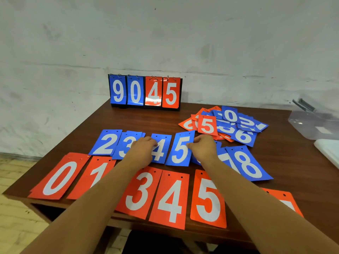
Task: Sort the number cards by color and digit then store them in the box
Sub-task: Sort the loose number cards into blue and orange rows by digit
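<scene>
My left hand [142,146] lies knuckles-up with fingers curled loosely, resting on the blue plastic 3 card [126,145] and touching the blue 4 card [160,150]. My right hand [202,146] is pinched narrow at the right edge of the blue 5 card [180,149]; I cannot tell whether it truly grips it. A blue 2 [106,143] and blue 8 [249,164] flank that row. Nearer me lie red cards 0 [58,177], 1 [95,176], 3 [140,191], 4 [169,198] and 5 [208,199]. An unsorted heap of cards [229,124] sits beyond my right hand. The clear plastic box [311,123] stands at the right edge of the dark brown wooden table [150,120], a flip scoreboard [145,91] at its back against a scuffed white wall [165,37].
</scene>
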`<move>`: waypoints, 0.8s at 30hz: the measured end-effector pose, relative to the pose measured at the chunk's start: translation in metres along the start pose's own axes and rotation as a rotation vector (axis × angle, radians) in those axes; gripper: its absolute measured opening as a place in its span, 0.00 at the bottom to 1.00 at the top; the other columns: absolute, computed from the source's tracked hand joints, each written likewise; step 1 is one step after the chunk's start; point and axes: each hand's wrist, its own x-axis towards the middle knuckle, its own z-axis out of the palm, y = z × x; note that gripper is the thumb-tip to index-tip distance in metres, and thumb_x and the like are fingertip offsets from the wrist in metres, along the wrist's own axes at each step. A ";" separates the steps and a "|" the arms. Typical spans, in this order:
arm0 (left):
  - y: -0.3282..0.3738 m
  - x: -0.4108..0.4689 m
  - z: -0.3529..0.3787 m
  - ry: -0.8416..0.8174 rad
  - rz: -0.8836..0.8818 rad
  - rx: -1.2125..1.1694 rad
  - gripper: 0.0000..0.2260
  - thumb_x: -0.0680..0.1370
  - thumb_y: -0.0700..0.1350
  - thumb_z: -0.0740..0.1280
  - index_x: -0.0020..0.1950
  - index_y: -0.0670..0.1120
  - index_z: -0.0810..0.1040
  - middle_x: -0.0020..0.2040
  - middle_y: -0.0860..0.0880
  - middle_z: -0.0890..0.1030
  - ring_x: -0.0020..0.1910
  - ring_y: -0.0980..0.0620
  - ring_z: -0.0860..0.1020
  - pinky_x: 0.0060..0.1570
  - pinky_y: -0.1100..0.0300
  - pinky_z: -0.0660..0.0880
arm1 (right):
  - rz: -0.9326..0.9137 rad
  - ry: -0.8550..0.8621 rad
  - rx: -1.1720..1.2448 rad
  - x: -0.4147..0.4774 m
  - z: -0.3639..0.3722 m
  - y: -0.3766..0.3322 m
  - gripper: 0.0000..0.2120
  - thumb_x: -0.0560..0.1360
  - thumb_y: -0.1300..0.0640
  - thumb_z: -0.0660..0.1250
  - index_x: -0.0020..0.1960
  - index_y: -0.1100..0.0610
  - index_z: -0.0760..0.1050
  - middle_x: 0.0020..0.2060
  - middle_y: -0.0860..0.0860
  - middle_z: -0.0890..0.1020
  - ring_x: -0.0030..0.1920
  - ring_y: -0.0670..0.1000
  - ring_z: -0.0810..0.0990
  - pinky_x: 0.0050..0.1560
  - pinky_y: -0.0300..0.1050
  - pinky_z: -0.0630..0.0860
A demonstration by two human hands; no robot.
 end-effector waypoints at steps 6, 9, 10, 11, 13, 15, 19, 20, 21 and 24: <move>-0.002 0.002 -0.003 -0.005 -0.029 -0.011 0.26 0.74 0.32 0.67 0.70 0.50 0.71 0.71 0.50 0.69 0.70 0.48 0.66 0.68 0.52 0.66 | -0.080 -0.004 -0.485 -0.003 0.011 0.004 0.16 0.76 0.50 0.69 0.58 0.58 0.73 0.54 0.54 0.78 0.56 0.55 0.78 0.49 0.47 0.77; 0.001 -0.001 -0.002 0.118 0.019 -0.049 0.22 0.75 0.33 0.65 0.67 0.49 0.74 0.68 0.50 0.72 0.67 0.48 0.68 0.65 0.54 0.66 | -0.146 0.043 -0.486 -0.006 0.003 0.004 0.16 0.77 0.49 0.68 0.59 0.58 0.73 0.57 0.55 0.76 0.60 0.54 0.74 0.56 0.48 0.76; 0.004 -0.004 -0.002 0.186 0.058 -0.086 0.19 0.76 0.34 0.64 0.65 0.48 0.76 0.67 0.50 0.74 0.66 0.49 0.69 0.64 0.55 0.66 | -0.181 0.053 -0.474 -0.007 -0.002 0.007 0.15 0.78 0.50 0.66 0.60 0.57 0.73 0.58 0.54 0.76 0.61 0.53 0.73 0.56 0.47 0.75; 0.009 -0.006 -0.002 0.242 0.111 -0.135 0.16 0.77 0.36 0.64 0.64 0.48 0.77 0.66 0.51 0.75 0.66 0.49 0.70 0.64 0.55 0.65 | -0.219 0.059 -0.490 -0.009 -0.007 0.011 0.14 0.78 0.50 0.65 0.60 0.57 0.73 0.59 0.54 0.75 0.61 0.52 0.73 0.58 0.47 0.74; 0.024 -0.009 -0.003 0.240 0.226 -0.257 0.14 0.79 0.40 0.64 0.64 0.48 0.77 0.65 0.51 0.76 0.67 0.51 0.70 0.66 0.56 0.65 | -0.268 0.029 -0.609 -0.012 -0.021 0.022 0.17 0.79 0.50 0.63 0.64 0.55 0.72 0.62 0.54 0.74 0.64 0.53 0.71 0.62 0.47 0.71; 0.042 -0.012 -0.002 0.093 0.315 -0.306 0.17 0.79 0.45 0.66 0.68 0.50 0.74 0.69 0.52 0.74 0.70 0.53 0.68 0.70 0.55 0.65 | -0.262 -0.053 -0.701 -0.014 -0.033 0.033 0.20 0.78 0.48 0.63 0.67 0.55 0.71 0.65 0.54 0.72 0.66 0.54 0.70 0.64 0.49 0.71; 0.064 -0.011 0.006 -0.089 0.337 -0.160 0.21 0.80 0.50 0.65 0.73 0.53 0.70 0.74 0.53 0.69 0.73 0.53 0.65 0.72 0.48 0.63 | -0.248 -0.165 -0.660 -0.019 -0.052 0.050 0.22 0.79 0.48 0.62 0.71 0.55 0.69 0.69 0.53 0.70 0.69 0.52 0.69 0.67 0.46 0.68; 0.067 -0.010 0.007 -0.093 0.322 -0.147 0.21 0.80 0.50 0.65 0.73 0.53 0.70 0.74 0.52 0.68 0.73 0.52 0.65 0.72 0.48 0.63 | -0.252 -0.172 -0.637 -0.019 -0.057 0.053 0.22 0.80 0.49 0.62 0.72 0.54 0.68 0.70 0.52 0.70 0.69 0.52 0.68 0.68 0.46 0.67; 0.068 -0.010 0.007 -0.086 0.309 -0.146 0.20 0.80 0.50 0.65 0.72 0.52 0.71 0.74 0.52 0.68 0.73 0.52 0.64 0.72 0.49 0.63 | -0.256 -0.173 -0.611 -0.020 -0.061 0.055 0.22 0.80 0.50 0.62 0.72 0.54 0.67 0.71 0.52 0.69 0.70 0.51 0.68 0.68 0.45 0.66; 0.073 -0.010 0.009 -0.010 0.316 -0.151 0.19 0.79 0.50 0.65 0.70 0.51 0.72 0.72 0.52 0.70 0.73 0.52 0.65 0.72 0.50 0.63 | -0.279 -0.136 -0.512 -0.021 -0.075 0.061 0.21 0.80 0.51 0.63 0.72 0.52 0.67 0.74 0.50 0.65 0.73 0.50 0.64 0.70 0.45 0.64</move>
